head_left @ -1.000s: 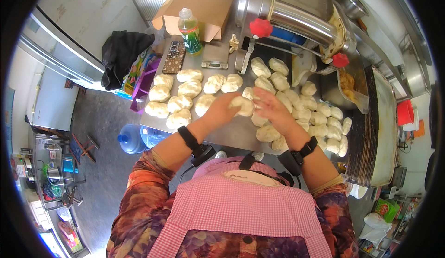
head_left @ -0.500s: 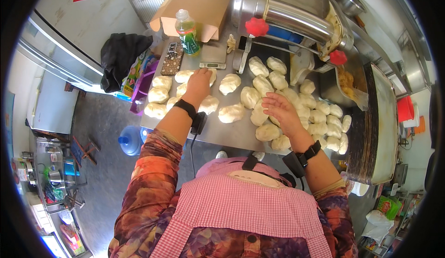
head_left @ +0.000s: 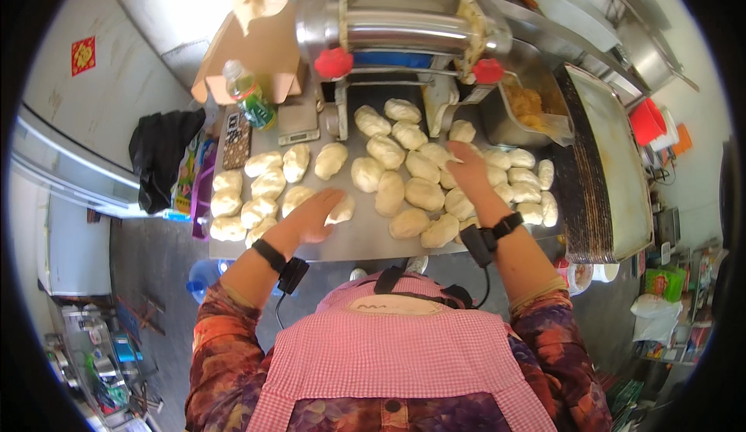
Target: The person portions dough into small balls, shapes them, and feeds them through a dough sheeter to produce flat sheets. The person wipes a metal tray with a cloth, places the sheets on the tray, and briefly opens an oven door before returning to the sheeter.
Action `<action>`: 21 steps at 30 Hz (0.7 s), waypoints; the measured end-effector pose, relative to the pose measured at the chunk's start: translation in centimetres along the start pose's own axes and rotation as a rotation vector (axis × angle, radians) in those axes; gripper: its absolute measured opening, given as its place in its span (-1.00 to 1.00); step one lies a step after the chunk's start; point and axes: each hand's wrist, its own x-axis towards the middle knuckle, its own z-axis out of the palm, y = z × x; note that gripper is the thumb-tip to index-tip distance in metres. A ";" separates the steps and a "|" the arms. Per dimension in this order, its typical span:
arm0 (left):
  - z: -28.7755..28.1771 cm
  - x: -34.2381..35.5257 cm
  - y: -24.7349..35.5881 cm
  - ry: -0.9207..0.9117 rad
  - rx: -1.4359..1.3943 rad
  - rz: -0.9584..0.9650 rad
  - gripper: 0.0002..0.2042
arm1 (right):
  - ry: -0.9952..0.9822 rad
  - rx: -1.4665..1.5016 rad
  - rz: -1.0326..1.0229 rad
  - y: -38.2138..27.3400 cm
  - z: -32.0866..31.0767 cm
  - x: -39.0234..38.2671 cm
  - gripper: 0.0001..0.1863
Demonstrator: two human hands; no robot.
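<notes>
Standing at the near edge of the counter [head_left: 365, 238], saw a steel tub [head_left: 497, 125] of yellowish-brown food [head_left: 524, 106] towards its far right corner, with a clear plastic bag [head_left: 556, 127] over the rim, and a cardboard box [head_left: 260, 51] and green-labelled bottle [head_left: 250, 99] near the far left corner. Had the left hand [head_left: 311, 218] low near the near edge, thumb and fingers half spread around a dough piece [head_left: 341, 210], and the right hand [head_left: 468, 170] over the crowded dough pieces [head_left: 423, 193] towards the right edge, fingers slightly bent. Could not tell about any firm hold on dough by either hand.
</notes>
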 end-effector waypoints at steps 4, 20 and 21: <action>-0.9 -0.4 1.6 0.122 -0.124 -0.026 -0.34 | -0.043 -0.357 -0.236 3.0 2.6 0.7 -0.45; -4.4 4.8 9.8 0.129 -1.258 -0.125 -0.40 | -0.613 0.861 0.402 -6.9 -5.7 0.4 -0.66; -4.4 6.0 10.9 0.104 -1.453 -0.101 -0.39 | -0.664 0.886 0.412 -7.8 -6.0 0.0 -0.65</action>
